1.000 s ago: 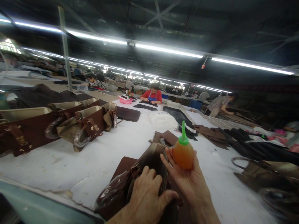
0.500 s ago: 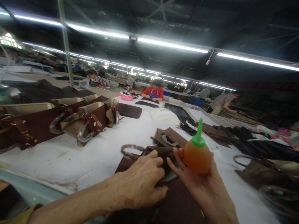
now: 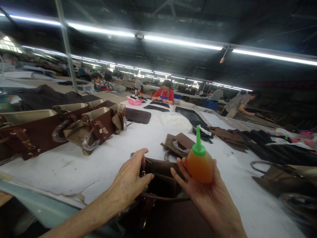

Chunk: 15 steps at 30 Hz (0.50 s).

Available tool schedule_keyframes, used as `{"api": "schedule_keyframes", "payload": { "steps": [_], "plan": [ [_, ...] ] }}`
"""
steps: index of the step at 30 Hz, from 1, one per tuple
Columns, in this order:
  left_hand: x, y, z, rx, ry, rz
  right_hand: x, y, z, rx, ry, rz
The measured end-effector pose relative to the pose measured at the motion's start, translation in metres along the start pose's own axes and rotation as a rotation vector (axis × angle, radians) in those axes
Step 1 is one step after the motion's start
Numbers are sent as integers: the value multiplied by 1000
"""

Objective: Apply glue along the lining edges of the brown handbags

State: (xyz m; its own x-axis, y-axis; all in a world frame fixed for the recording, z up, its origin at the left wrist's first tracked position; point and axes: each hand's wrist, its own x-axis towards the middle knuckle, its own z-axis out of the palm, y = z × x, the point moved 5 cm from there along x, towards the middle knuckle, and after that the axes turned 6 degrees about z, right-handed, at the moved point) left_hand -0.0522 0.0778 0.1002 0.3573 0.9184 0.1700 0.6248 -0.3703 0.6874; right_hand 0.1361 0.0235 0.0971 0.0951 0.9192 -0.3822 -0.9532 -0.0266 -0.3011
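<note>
My right hand is palm up and curled around a small orange glue bottle with a green pointed nozzle that stands upright. My left hand pinches the rim of a dark brown leather bag lying before me on the white table, thumb and fingers closed on its edge near a metal fitting. The bag's mouth gapes between my two hands. Its lower part runs out of the picture.
A row of brown and tan bags with buckled straps lies at the left. Folded brown pieces and a white bag sit farther off. Dark leather and bags are piled at the right. Other people work at far tables, one in red.
My left hand has shifted from lying over the bag to gripping its rim at the left. The bag now stands open. The right hand with the bottle has moved slightly left.
</note>
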Motion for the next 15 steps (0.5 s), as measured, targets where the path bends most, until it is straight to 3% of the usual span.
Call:
{"api": "schedule_keyframes", "payload": {
  "steps": [5,11,15],
  "plan": [
    [11,1,5,187,-26,-73,2,0,-1,-13,-29,-20],
    [14,-9,1,451,-176,-88,5,2,4,-9,-98,-32],
    [21,-15,3,494,-291,-105,6,2,5,12,-116,-26]
  ]
}}
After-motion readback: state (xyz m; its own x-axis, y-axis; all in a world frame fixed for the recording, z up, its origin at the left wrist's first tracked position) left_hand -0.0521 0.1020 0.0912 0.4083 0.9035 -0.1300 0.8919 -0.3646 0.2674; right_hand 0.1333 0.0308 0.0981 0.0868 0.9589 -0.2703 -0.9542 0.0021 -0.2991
